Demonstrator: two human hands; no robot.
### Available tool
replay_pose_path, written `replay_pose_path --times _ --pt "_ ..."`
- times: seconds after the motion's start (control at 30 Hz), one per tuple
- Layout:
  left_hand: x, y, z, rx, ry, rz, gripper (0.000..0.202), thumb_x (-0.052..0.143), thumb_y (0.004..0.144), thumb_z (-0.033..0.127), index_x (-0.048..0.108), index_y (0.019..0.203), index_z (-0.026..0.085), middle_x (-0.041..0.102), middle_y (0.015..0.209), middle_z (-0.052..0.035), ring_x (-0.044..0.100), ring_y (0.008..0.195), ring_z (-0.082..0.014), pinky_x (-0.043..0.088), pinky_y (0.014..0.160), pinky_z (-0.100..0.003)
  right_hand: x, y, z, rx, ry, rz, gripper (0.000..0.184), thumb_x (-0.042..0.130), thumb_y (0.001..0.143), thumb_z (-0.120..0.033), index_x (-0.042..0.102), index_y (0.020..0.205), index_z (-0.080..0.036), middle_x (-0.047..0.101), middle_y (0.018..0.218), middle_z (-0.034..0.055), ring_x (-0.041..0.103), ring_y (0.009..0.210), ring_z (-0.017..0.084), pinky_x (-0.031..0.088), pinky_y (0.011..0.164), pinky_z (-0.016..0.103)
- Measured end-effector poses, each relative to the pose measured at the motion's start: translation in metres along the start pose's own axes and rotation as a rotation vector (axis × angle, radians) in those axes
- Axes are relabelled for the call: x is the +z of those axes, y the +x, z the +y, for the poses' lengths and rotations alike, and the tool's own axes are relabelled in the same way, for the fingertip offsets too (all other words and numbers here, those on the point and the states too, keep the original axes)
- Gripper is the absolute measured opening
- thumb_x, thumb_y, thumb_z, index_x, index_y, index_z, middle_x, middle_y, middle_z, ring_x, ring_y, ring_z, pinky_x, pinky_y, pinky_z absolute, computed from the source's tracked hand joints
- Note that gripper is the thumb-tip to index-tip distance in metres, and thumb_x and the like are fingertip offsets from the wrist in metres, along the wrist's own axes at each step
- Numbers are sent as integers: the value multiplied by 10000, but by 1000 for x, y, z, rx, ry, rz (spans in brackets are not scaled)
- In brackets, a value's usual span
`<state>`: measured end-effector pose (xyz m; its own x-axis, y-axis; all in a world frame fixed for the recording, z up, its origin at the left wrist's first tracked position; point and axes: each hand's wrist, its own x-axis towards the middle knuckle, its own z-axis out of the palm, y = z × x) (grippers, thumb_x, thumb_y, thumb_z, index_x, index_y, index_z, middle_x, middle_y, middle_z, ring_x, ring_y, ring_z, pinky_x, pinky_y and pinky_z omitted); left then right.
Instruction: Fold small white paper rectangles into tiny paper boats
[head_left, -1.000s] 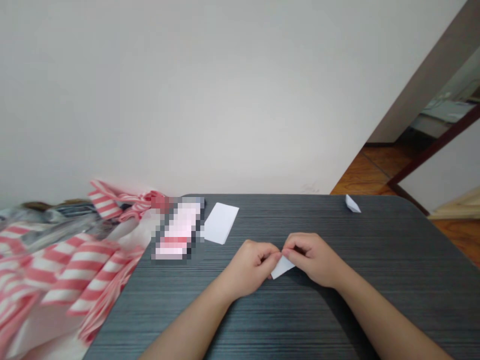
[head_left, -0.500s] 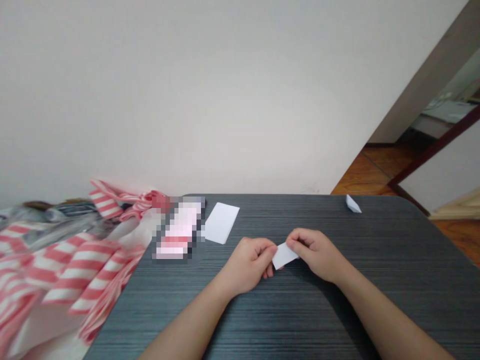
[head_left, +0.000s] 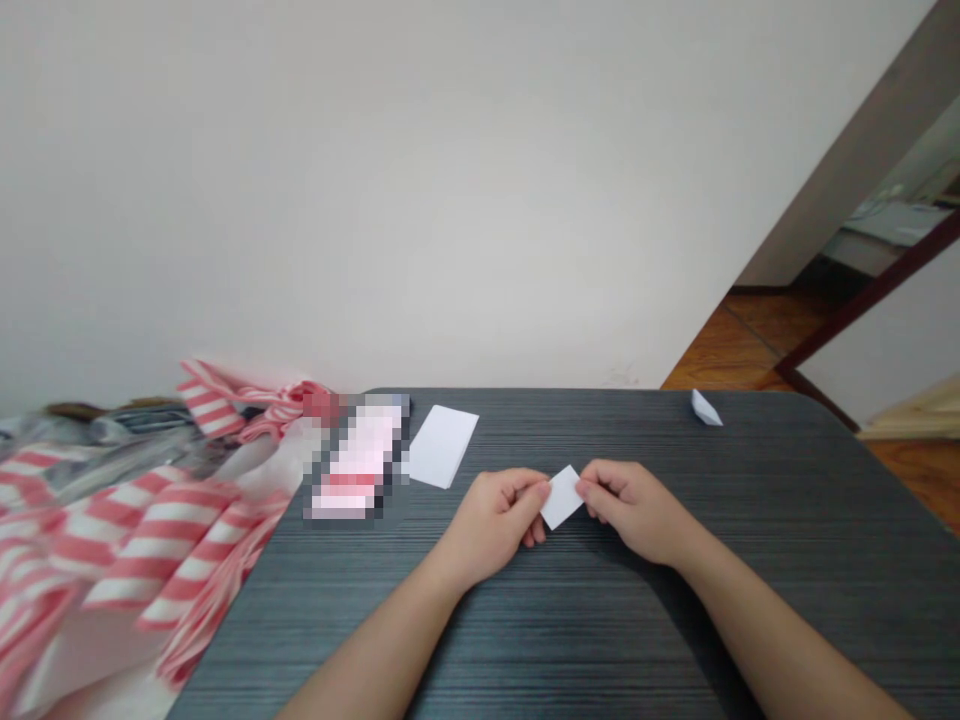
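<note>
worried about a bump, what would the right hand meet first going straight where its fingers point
The white paper that the right hand pinches; past it, probably the left hand.

Soft, even daylight, bright on the pale wall [head_left: 450,180]. Faint, diffuse shadows lie on the dark bench [head_left: 570,640]. The small white paper [head_left: 561,497] is sharp, without glare. The striped cloth [head_left: 112,540] at the left edge is smeared and stretched; a pixelated block [head_left: 356,455] masks one spot.
</note>
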<state>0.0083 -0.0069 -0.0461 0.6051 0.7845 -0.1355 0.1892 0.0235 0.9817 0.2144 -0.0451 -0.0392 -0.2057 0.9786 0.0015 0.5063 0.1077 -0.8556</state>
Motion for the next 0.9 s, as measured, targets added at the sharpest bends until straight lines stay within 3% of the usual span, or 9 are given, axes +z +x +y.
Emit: replay_pose_path --times 0.1,0.2,0.3,0.43,0.57,0.9 --pt "0 0 2 -12 -1 0 334 499 934 383 672 794 134 619 564 -6 533 486 -97 417 494 -190 3 0 2 -16 38 9 244 531 921 -230 555 684 -175 530 613 -29 478 582 117 371 569 239" --pt "0 1 2 -27 -38 13 355 488 939 391 648 754 133 615 554 -7 520 469 -91 410 481 -186 8 -1 7 -50 227 47 53 579 904 -229 576 936 -187 613 781 0 559 693 137 434 644 254" --pt "0 2 1 -35 -72 18 354 492 938 399 651 772 129 619 559 -12 515 469 -90 409 480 -185 12 -3 12 -82 335 24 228 637 876 -223 508 1063 -210 630 925 27 585 740 142 461 658 260" --pt "0 2 0 -38 -93 2 342 506 931 405 660 802 128 615 547 -7 507 461 -88 402 475 -180 12 -3 11 -181 224 -15 188 672 856 -217 563 1009 -213 587 1066 57 573 768 137 461 642 247" --pt "0 2 0 -31 -75 -13 356 504 931 409 663 784 126 618 549 -10 509 462 -87 395 474 -180 9 -2 7 -245 132 -9 124 667 858 -191 601 961 -210 574 1020 54 572 838 157 466 684 256" --pt "0 2 0 -23 -47 -22 377 490 933 426 671 789 129 629 562 -14 525 475 -94 405 487 -190 9 -2 6 -249 104 -11 128 669 835 -153 596 927 -204 558 1010 47 544 734 126 435 610 231"
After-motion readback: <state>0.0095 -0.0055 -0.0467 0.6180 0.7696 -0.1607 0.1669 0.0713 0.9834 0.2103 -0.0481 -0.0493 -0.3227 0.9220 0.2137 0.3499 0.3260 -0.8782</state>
